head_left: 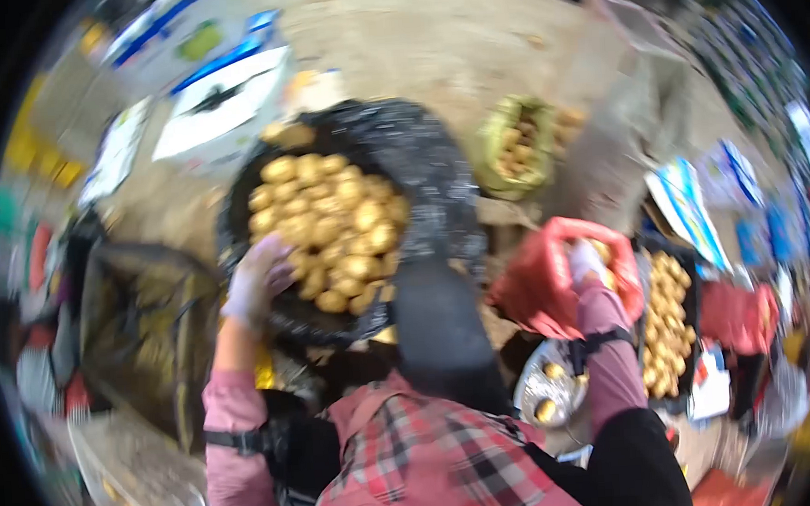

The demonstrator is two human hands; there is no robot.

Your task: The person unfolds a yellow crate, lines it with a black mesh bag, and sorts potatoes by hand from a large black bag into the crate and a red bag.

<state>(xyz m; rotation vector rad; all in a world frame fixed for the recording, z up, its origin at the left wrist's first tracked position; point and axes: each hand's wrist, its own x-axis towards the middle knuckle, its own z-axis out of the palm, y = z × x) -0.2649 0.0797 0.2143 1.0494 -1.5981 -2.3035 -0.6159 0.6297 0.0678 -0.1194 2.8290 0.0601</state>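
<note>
Yellow potatoes [327, 222] are heaped in a wide round container lined with black plastic [417, 150]. My left hand [260, 276], in a pale glove, is at the near left edge of this heap. Its fingers look apart, and nothing shows in them. On the other side, my right hand [585, 262], also gloved, reaches into the mouth of a red bag [536, 277]. A few potatoes [602, 252] show beside it in the bag. The bag's rim and motion blur hide the right fingers, so their grip is not visible.
Potatoes fill a dark crate [666, 325] right of the red bag. A metal bowl [545, 384] holds a few pieces. Ahead stands a yellow-green sack [515, 149] of potatoes. An open dark sack [145, 329] is at left, white boxes [220, 107] beyond it.
</note>
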